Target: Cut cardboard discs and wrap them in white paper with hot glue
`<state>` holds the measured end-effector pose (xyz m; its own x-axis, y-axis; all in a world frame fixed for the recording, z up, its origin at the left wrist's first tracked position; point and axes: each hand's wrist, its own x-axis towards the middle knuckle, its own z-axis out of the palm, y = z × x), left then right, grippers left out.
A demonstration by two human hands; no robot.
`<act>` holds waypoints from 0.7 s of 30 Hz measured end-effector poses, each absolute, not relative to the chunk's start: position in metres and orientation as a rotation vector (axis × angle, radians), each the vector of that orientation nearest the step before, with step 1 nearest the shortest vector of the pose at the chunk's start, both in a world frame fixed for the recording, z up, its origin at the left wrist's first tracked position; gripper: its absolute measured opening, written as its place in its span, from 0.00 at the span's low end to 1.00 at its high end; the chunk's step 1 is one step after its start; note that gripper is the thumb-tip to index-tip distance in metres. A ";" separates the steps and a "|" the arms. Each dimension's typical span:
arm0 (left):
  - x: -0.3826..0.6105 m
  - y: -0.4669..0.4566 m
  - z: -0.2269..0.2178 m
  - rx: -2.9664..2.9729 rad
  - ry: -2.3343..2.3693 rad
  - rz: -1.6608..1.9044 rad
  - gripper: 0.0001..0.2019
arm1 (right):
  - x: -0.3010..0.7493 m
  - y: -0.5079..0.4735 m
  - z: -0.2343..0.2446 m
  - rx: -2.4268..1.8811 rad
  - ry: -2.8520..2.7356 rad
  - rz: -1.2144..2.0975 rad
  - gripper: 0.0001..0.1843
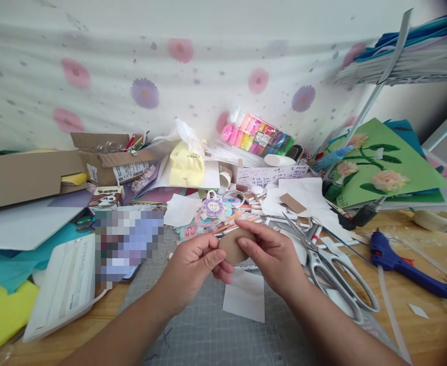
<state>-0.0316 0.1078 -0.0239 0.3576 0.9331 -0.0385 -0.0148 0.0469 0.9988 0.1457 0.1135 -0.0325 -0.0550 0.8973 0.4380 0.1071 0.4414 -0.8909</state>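
Between both hands I hold a round brown cardboard disc (234, 247) above the grey cutting mat (193, 325). My left hand (198, 262) pinches its left edge between thumb and fingers. On the disc's right side, my right hand (269, 251) grips it with thumb and forefinger. A square of white paper (245, 297) lies on the mat just below the hands. Close to my right hand rest large grey-handled scissors (326, 274), blades pointing away to the left. Behind the disc sit small decorated pieces, among them a purple smiling one (213, 207).
At right lies a blue glue gun (402, 269) on the wooden table. A white flat device (65, 279) and a partly blurred phone (130, 249) are at left. Behind stand a cardboard box (113, 162), a yellow tissue pack (187, 162) and a pack of coloured clay (257, 134).
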 end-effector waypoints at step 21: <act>-0.030 0.108 -0.027 1.234 0.891 0.949 0.10 | 0.141 0.114 -0.041 -0.799 -1.420 1.101 0.15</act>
<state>-0.0304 0.1081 -0.0272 0.3571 0.9332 -0.0403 -0.0987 0.0806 0.9918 0.1409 0.1136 -0.0410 -0.1564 0.9232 0.3510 -0.1104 0.3368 -0.9351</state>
